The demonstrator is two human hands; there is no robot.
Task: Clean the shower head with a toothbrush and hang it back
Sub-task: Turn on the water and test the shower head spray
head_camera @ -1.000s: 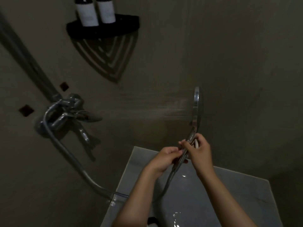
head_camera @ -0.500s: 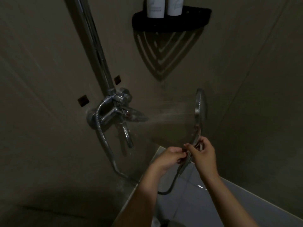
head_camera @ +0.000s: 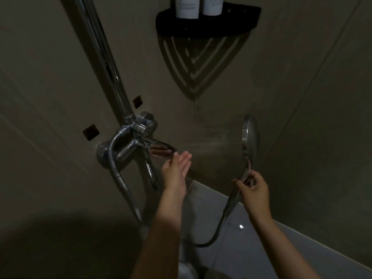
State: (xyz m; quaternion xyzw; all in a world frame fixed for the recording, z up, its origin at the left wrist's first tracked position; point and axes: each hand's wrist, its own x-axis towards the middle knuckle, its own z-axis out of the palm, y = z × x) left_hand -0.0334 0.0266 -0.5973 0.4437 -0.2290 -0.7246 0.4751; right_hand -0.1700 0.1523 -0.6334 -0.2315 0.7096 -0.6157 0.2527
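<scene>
A round chrome shower head (head_camera: 249, 135) stands upright, seen edge-on, and sprays water leftward toward the wall. My right hand (head_camera: 254, 190) grips its handle just below the head. A thin pale object sits in that grip along the handle; I cannot tell if it is the toothbrush. My left hand (head_camera: 177, 168) is open with fingers spread, at the tip of the chrome tap lever (head_camera: 161, 151). The metal hose (head_camera: 218, 226) loops down from the handle and back to the mixer tap (head_camera: 128, 146).
A chrome riser pipe (head_camera: 100, 57) runs up the wall from the tap. A black corner shelf (head_camera: 207, 23) with two white bottles hangs above. A pale wet ledge (head_camera: 251, 248) lies below the hands. The room is dim.
My left hand has let go of the shower handle and moved left to the tap lever, opening as it went. The view has shifted, bringing the tap toward the centre.
</scene>
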